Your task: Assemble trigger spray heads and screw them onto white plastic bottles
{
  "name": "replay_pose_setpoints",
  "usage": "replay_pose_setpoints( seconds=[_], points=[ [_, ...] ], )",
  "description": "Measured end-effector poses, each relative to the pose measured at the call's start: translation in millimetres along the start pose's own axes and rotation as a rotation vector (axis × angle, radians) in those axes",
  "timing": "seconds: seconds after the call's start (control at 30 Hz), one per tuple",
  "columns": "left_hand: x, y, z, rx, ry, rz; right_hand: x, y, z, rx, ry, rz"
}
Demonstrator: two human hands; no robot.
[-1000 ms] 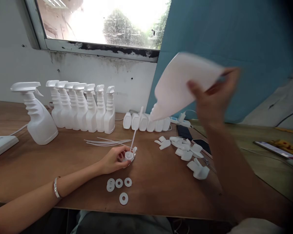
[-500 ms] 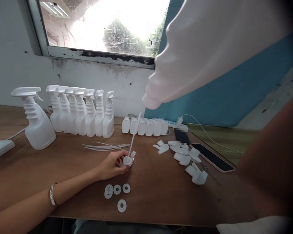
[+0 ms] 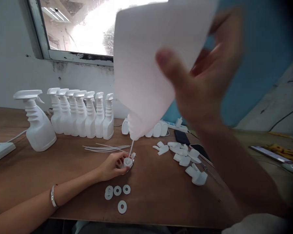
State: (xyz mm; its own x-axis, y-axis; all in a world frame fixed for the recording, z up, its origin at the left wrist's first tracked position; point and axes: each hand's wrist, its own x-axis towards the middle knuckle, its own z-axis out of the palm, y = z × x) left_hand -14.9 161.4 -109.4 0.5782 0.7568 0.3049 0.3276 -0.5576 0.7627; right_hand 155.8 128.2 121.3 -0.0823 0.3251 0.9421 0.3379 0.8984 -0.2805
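Note:
My left hand (image 3: 114, 165) is closed around a white spray trigger head (image 3: 127, 162) just above the table, its collar facing up. A thin dip tube (image 3: 131, 149) rises from that collar. Close to the camera, my right hand (image 3: 202, 74) grips a large white spray bottle (image 3: 146, 65), tipped with its neck down. The bottle's mouth is over the tube's upper end; how far the tube reaches inside is hidden. Several white ring washers (image 3: 122, 207) lie in front of my left hand. Loose dip tubes (image 3: 107, 148) lie behind it.
Several assembled spray bottles (image 3: 90, 113) stand in a row at the back left, with one nearer bottle (image 3: 39, 123) beside them. More white bottles (image 3: 157, 130) lie along the wall. Loose trigger heads (image 3: 196, 174) and a phone (image 3: 201, 152) are on the right.
The bottle in my right hand has come down and to the left, its neck now over the tube's top. My right hand has come into view. My left hand has stayed in place.

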Motion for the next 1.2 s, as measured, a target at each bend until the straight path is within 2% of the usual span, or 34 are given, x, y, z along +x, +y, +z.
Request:
replay_pose_setpoints(
  seconds=[0.03, 0.07, 0.2, 0.33, 0.43, 0.67, 0.8, 0.93, 1.1, 1.2],
  points=[
    [0.0, -0.1, 0.1, 0.000, 0.001, -0.004, -13.1, 7.3, 6.7, 0.018, 0.066, -0.044],
    [-0.1, -0.3, 0.2, -0.002, 0.003, -0.008, -26.4, 16.3, 12.5, 0.047, 0.044, -0.021],
    [0.5, -3.0, 0.5, 0.007, 0.025, -0.003, -75.7, 54.7, 24.1, 0.069, -0.115, 0.224],
    [1.2, -7.4, 1.5, -0.033, 0.034, -0.026, -103.9, 75.1, 23.1, 0.054, -0.059, 0.274],
    [1.4, -9.5, 3.0, -0.089, 0.029, -0.049, -105.2, 76.2, 20.5, 0.008, -0.077, 0.236],
    [4.9, -16.1, 6.5, -0.173, 0.046, -0.120, -77.2, 53.2, 10.9, -0.207, -0.279, 0.034],
    [6.0, -15.5, 7.1, -0.221, 0.005, -0.146, -72.1, 48.4, 0.7, -0.270, -0.324, 0.006],
    [5.3, -6.2, -0.1, -0.141, 0.060, -0.046, -74.1, 54.0, -14.1, -0.278, -0.254, 0.045],
    [5.8, 1.2, -18.7, 0.105, 0.256, 0.069, -93.0, 72.9, -25.6, -0.262, 0.005, 0.100],
    [7.3, -3.9, -25.4, 0.311, 0.296, 0.169, -120.1, 92.8, -25.5, -0.254, 0.147, 0.161]
  ],
)
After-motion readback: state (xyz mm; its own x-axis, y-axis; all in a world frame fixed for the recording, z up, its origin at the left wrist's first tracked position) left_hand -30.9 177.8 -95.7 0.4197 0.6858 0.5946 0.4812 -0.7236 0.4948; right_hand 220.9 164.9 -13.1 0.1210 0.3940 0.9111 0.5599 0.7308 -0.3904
